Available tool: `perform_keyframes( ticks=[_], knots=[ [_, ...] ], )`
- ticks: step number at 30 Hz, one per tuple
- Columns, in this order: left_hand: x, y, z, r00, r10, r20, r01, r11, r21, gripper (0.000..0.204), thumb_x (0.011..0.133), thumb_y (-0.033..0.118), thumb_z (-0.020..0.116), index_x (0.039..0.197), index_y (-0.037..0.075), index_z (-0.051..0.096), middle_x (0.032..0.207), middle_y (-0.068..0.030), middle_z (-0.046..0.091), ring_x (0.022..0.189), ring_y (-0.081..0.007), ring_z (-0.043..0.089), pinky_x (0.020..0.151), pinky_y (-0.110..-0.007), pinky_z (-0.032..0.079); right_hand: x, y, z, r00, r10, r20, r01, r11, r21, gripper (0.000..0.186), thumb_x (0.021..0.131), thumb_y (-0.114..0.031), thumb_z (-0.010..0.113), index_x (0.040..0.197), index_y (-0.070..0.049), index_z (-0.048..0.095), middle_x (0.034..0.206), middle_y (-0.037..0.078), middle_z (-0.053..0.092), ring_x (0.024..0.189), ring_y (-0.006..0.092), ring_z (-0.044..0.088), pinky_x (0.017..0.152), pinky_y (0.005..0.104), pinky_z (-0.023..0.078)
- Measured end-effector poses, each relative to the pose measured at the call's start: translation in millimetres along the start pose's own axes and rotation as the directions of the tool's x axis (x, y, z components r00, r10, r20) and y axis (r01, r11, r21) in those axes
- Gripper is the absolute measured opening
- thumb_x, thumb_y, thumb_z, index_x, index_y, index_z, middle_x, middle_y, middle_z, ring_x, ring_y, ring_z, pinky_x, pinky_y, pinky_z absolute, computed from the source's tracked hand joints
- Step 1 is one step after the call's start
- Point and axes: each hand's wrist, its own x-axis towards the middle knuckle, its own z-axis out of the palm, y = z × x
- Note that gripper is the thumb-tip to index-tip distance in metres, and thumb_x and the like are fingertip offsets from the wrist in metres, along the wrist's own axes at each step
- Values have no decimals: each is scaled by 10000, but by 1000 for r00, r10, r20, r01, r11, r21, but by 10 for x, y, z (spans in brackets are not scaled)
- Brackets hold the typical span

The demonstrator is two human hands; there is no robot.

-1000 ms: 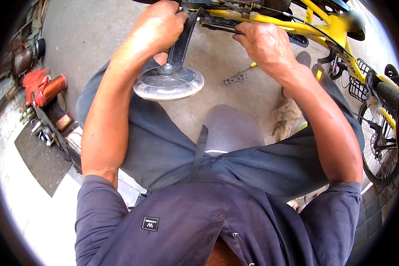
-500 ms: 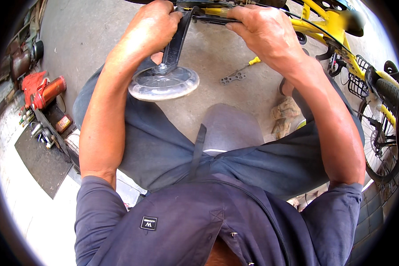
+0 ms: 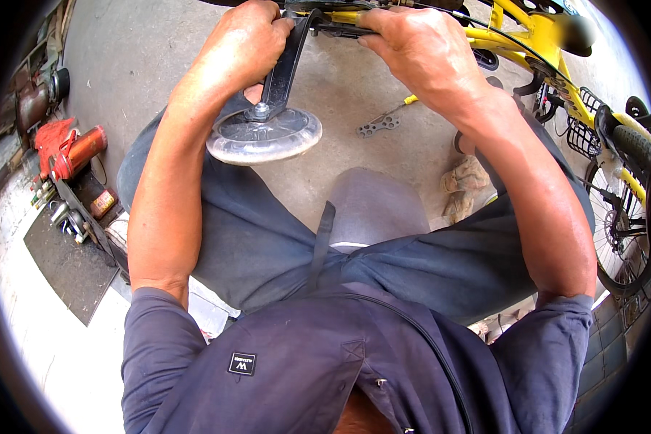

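Observation:
A training wheel (image 3: 264, 137) with a clear, pale rim hangs from a black metal bracket (image 3: 288, 69), with a bolt (image 3: 260, 111) through its hub. My left hand (image 3: 249, 43) is closed round the bracket, and a fingertip shows behind its lower part. The bracket's upper end meets the rear of a yellow bicycle (image 3: 542, 43) at the top of the view. Beside that joint, my right hand (image 3: 416, 47) is closed against dark parts and a yellow tube. What lies inside its fingers is hidden.
On the concrete floor lie a yellow-handled screwdriver (image 3: 405, 101) and a flat multi-hole wrench (image 3: 378, 127). A second bicycle's wheel (image 3: 618, 228) stands at right. At left are an orange-red cylinder (image 3: 87, 150) and a dark board (image 3: 72, 260). A grey rounded seat (image 3: 376, 206) shows between my legs.
My right hand has shifted slightly left along the bicycle. The training wheel and bracket have moved a little left with my left hand, which keeps its grip.

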Motion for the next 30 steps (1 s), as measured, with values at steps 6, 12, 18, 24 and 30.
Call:
perform_keyframes(
  ticks=[6, 12, 18, 24, 30],
  knots=[
    [-10, 18, -12, 1000, -7, 17, 8, 1000, -24, 301, 923, 230, 546, 950, -49, 655, 771, -201, 652, 691, -275, 651, 674, -392, 499, 88, -53, 15, 1000, -22, 5, 22, 1000, 1, 113, 817, -105, 594, 731, -36, 573, 618, 177, 598, 605, 358, 634, 536, 458, 489],
    [-5, 8, -9, 1000, 8, 8, -7, 1000, -23, 296, 919, 227, 554, 951, -49, 655, 784, -204, 657, 712, -280, 656, 688, -395, 499, 185, -72, 6, 994, -91, -54, 92, 996, 21, 137, 818, -98, 587, 705, -26, 559, 621, 192, 596, 604, 375, 627, 541, 464, 485],
    [1, -23, 3, 1000, 30, 2, -30, 1000, -9, 298, 916, 232, 558, 951, -48, 653, 787, -210, 655, 719, -285, 656, 697, -396, 500, 239, -122, 29, 994, -86, -66, 89, 995, 41, 125, 813, -96, 585, 712, -24, 576, 621, 195, 597, 614, 368, 632, 556, 454, 491],
    [5, 10, -4, 1000, -17, 16, 18, 999, -30, 304, 925, 243, 553, 953, -44, 650, 771, -203, 653, 699, -276, 647, 687, -395, 497, 286, -114, 47, 995, -98, -35, 99, 995, 15, 143, 809, -106, 567, 688, -30, 581, 604, 196, 596, 586, 357, 632, 543, 449, 491],
    [11, 39, -20, 998, -48, 49, 50, 998, -49, 309, 929, 247, 545, 951, -44, 648, 749, -196, 645, 682, -275, 640, 676, -395, 494, 199, -92, 2, 996, -87, 32, 88, 994, -60, 145, 802, -109, 552, 684, -41, 601, 605, 191, 605, 577, 352, 634, 540, 452, 497]
  ],
)
